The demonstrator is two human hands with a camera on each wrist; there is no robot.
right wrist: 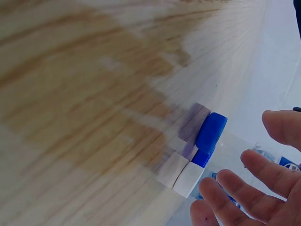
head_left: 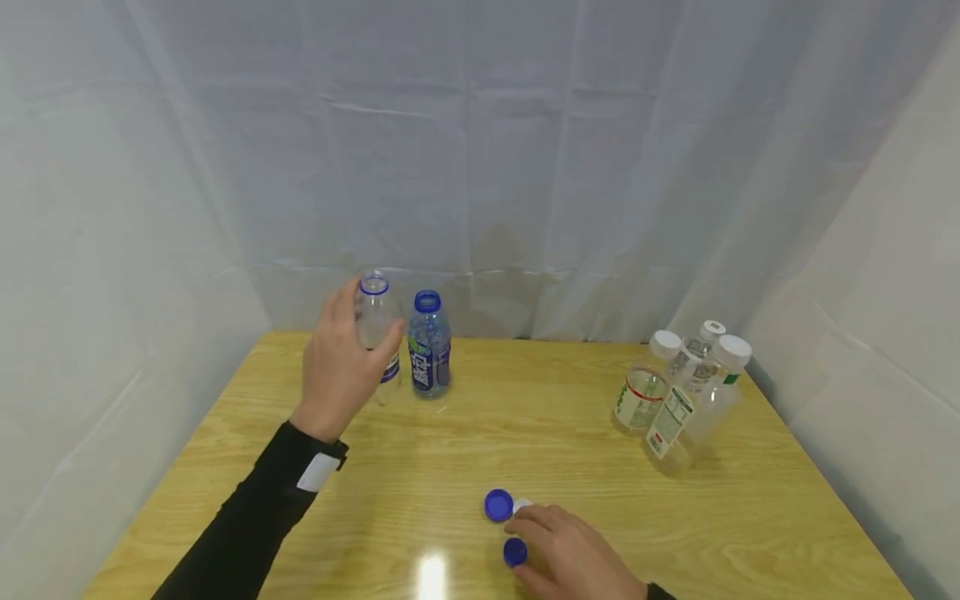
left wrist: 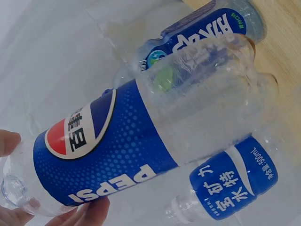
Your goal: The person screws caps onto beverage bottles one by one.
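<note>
In the head view my left hand point(head_left: 341, 362) grips a clear bottle point(head_left: 378, 321) with a blue ring at its uncapped neck. The left wrist view shows this Pepsi bottle point(left wrist: 108, 146) with a blue label, my fingers point(left wrist: 96, 212) around its upper part. Beside it are a blue-tinted bottle point(head_left: 429, 354), also uncapped, and a bottle with a blue-and-white label point(left wrist: 233, 179). My right hand point(head_left: 566, 550) hovers low over the table, fingers spread and holding nothing. Near its fingertips lie a blue cap point(head_left: 515, 552), a larger blue cap point(head_left: 498, 506) and a white cap point(right wrist: 188, 180), partly covered in the head view.
At the right of the wooden table point(head_left: 450, 450), three clear bottles with white caps stand close together: a front one point(head_left: 686, 417), a left one point(head_left: 641, 392) and a rear one point(head_left: 701, 350). Pale curtains point(head_left: 450, 167) enclose the table at the back and sides.
</note>
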